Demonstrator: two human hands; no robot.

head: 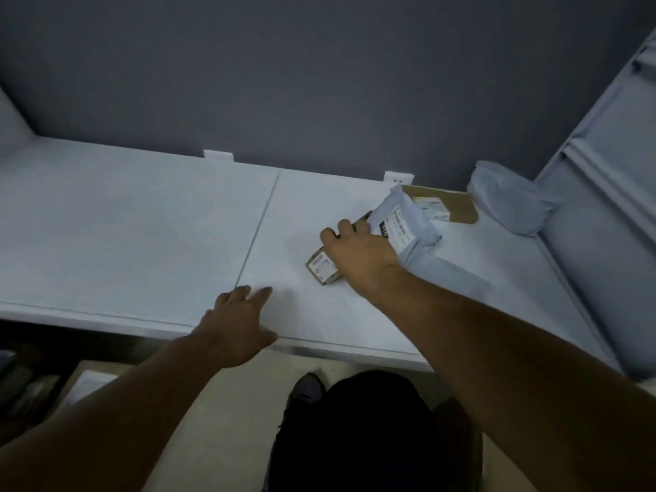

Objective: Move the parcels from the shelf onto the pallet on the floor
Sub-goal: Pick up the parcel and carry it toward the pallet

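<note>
Grip on small cardboard parcel: right hand curls its fingers over the far edge.
It lies on the white shelf against a grey mailer bag; left hand rests spread flat near the shelf's front edge.

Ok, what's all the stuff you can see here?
shelf: one, white, across the middle
small cardboard box: one, brown, under the right hand
mailer bag: one, grey, right of that hand
flat cardboard box: one, brown, behind the mailer bag
plastic bag: one, grey, shelf's far right end
wall sockets: two, white, behind the shelf
shoe: one, dark, on the floor
left hand: open, at the shelf front
right hand: grip on the small cardboard box
</note>
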